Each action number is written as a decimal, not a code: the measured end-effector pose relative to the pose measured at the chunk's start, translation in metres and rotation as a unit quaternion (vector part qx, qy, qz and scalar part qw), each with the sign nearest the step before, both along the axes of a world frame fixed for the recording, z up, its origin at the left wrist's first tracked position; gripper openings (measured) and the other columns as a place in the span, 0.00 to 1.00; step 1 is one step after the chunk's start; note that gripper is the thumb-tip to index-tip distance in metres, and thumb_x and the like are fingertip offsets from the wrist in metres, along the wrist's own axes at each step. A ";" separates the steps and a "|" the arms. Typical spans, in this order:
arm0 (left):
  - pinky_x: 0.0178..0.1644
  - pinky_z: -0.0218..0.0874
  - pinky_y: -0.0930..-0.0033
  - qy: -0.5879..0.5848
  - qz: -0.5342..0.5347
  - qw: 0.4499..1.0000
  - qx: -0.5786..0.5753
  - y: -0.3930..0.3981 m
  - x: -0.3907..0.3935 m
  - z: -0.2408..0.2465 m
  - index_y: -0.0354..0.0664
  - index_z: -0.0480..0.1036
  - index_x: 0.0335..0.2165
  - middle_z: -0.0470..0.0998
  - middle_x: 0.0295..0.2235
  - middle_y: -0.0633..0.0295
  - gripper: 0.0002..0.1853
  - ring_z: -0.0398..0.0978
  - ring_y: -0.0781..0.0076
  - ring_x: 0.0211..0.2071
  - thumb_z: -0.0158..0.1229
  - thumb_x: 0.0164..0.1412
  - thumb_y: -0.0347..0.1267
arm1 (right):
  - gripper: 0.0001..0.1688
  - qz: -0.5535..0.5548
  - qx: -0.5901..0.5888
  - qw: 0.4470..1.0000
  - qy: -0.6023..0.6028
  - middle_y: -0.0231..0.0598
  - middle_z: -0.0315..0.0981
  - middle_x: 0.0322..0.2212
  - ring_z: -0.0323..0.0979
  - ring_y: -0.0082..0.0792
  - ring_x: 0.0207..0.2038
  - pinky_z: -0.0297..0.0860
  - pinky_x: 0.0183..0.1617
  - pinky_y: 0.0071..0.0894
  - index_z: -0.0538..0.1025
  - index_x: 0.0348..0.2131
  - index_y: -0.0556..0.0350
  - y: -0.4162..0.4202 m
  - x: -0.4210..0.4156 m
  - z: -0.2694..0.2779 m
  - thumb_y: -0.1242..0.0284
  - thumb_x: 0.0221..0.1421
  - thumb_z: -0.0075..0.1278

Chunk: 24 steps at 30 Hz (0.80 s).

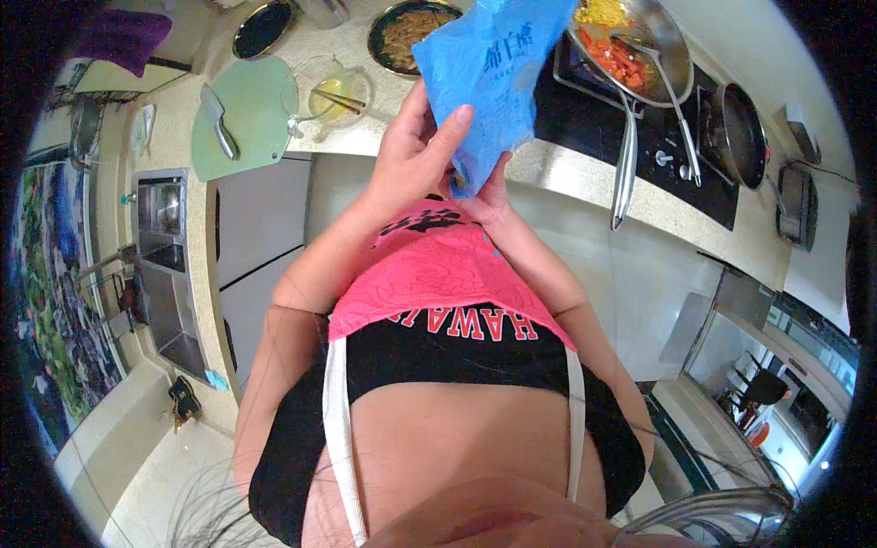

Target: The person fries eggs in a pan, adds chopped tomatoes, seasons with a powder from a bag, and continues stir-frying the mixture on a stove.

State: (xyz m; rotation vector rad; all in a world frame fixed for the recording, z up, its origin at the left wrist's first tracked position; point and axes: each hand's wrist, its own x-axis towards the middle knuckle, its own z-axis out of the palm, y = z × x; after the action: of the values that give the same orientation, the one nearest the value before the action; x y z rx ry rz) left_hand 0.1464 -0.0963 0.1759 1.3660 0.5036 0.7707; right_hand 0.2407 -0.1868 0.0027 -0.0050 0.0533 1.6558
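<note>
A blue plastic bag (490, 89) bearing writing is in both my hands, above the front edge of the counter. My left hand (418, 137) grips its left side, thumb laid across the front. Partly behind its lower end, my right hand (490, 195) holds the bag from below. The contents do not show clearly. Beyond the bag on the right, a steel frying pan (675, 75) stands on the black cooktop (647, 137), with red chopped food (613, 58) and yellow food (603, 12) in it. A metal spatula (668, 85) leans in that pan.
A knife (219, 123) lies on a green cutting board (257, 103) at left. Beside it, chopsticks (339, 99) rest in a glass bowl (370, 89). A dish of sliced food (411, 34) sits behind. A dark pan (736, 137) stands right. The steel pan's handle (625, 171) overhangs the counter edge.
</note>
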 end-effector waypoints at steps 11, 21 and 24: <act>0.50 0.60 0.74 0.138 0.038 0.984 0.111 -0.003 -0.039 -0.036 0.36 0.67 0.52 0.74 0.45 0.60 0.18 0.68 0.78 0.45 0.46 0.67 0.32 | 0.53 0.147 -0.113 0.950 -0.253 0.47 0.53 0.59 0.64 0.43 0.55 0.59 0.60 0.48 0.49 0.63 0.52 -0.003 -0.007 0.004 0.45 0.50 0.52; 0.55 0.56 0.70 0.171 -0.061 0.966 0.183 0.048 -0.049 -0.073 0.36 0.66 0.53 0.72 0.48 0.56 0.19 0.68 0.70 0.49 0.45 0.67 0.33 | 0.38 -0.218 -0.162 0.725 -0.633 0.40 0.72 0.43 0.70 0.30 0.45 0.67 0.50 0.31 0.65 0.51 0.59 0.008 0.087 0.109 0.75 0.41 0.67; 0.50 0.59 0.73 0.149 -0.023 0.980 0.131 0.051 -0.048 -0.092 0.36 0.67 0.52 0.74 0.41 0.61 0.18 0.69 0.74 0.43 0.46 0.67 0.33 | 0.14 -0.233 -0.201 0.716 -0.626 0.34 0.76 0.34 0.73 0.23 0.37 0.69 0.43 0.23 0.74 0.36 0.59 0.002 0.081 0.118 0.78 0.48 0.61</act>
State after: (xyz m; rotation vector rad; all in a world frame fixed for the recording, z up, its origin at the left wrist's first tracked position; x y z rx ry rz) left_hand 0.0982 -0.0451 0.0835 1.7475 0.6168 0.6114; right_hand 0.3216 -0.1852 0.1204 -1.3376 -0.5812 0.8192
